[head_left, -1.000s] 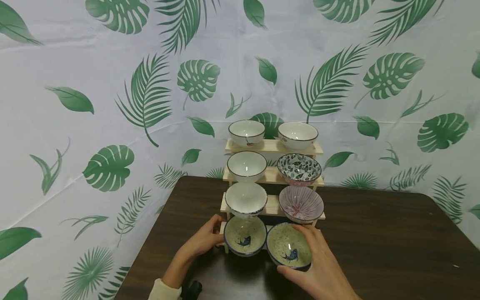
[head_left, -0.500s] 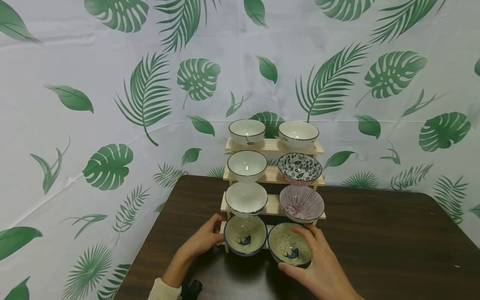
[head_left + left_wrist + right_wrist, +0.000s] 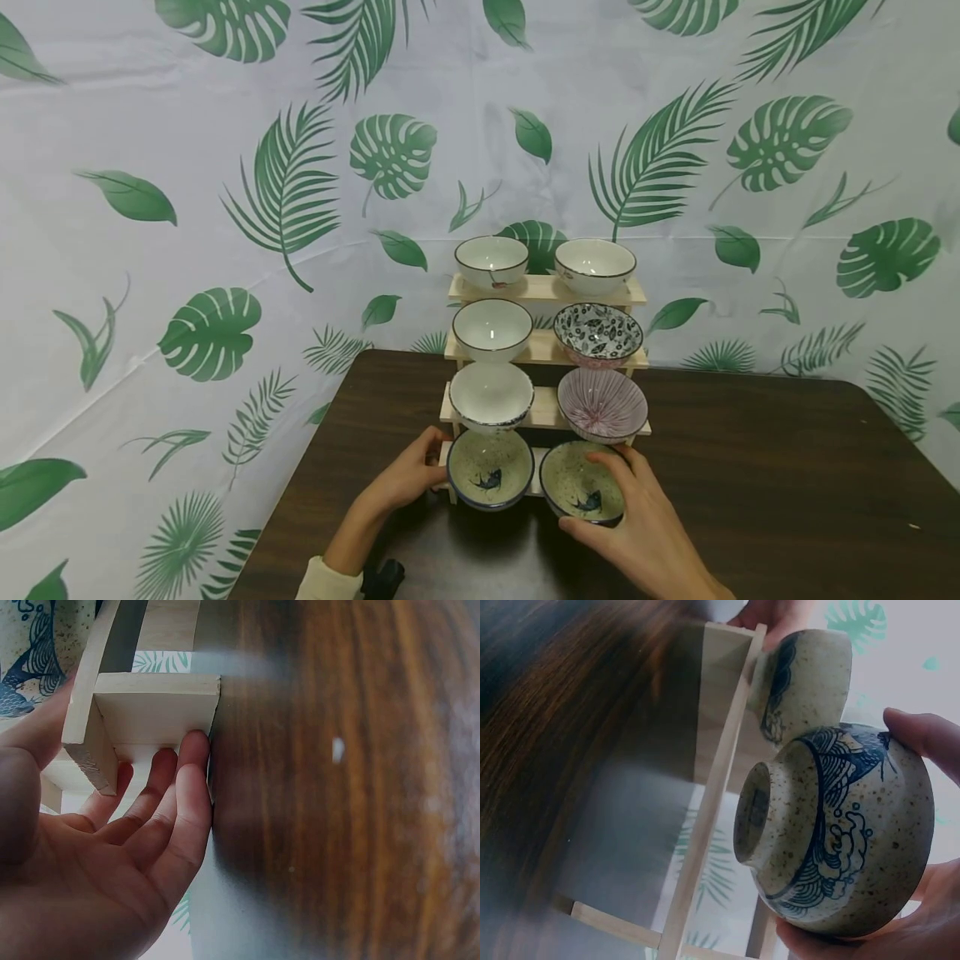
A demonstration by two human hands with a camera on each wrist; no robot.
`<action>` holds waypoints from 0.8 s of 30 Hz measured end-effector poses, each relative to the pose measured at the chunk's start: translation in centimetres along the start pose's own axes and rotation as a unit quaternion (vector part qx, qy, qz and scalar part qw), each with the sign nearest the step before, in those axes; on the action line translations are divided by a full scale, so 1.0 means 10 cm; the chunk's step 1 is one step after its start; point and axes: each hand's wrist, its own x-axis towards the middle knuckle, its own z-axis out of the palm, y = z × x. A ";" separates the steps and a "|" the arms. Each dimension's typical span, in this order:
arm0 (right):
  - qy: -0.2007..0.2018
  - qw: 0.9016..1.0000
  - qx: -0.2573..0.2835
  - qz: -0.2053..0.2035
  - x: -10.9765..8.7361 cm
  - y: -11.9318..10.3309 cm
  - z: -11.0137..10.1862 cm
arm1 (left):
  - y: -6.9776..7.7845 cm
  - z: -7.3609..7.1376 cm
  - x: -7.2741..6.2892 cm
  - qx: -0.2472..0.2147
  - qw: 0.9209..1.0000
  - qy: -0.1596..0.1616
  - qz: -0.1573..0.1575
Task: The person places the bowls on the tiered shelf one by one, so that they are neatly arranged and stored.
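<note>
My right hand [image 3: 641, 521] holds a speckled green-beige bowl [image 3: 581, 483] by its rim, fingers at the far side and thumb at the near side. In the right wrist view this bowl [image 3: 855, 832] shows blue waves outside, and its foot stands apart from the shelf's front strip. My left hand [image 3: 408, 475] holds the left end of the stepped wooden rack's lowest tier, thumb in front and fingers behind the end piece [image 3: 154, 712]. A matching bowl [image 3: 490, 471] with a dark blue fish stands on that tier, beside the left hand.
Higher tiers of the rack [image 3: 547, 408] carry a white bowl [image 3: 491, 396], a purple striped bowl [image 3: 602, 404], a black-patterned bowl [image 3: 597, 333] and several white bowls. The rack stands on a dark wooden table [image 3: 750, 467] before a leaf-print cloth [image 3: 465, 125].
My right hand has moved the speckled bowl slightly up and to the right, away from the matching bowl and toward the lowest tier. The left hand has stayed at the rack.
</note>
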 end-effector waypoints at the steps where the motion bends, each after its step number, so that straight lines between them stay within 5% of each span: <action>1: 0.005 1.000 -0.001 -0.004 0.00 0.01 0.00 | 0.00 0.00 0.00 -0.001 1.000 -0.001 -0.001; 24: 0.015 1.000 -0.007 -0.004 0.07 0.13 0.04 | 0.02 0.01 -0.02 0.002 1.000 0.003 -0.006</action>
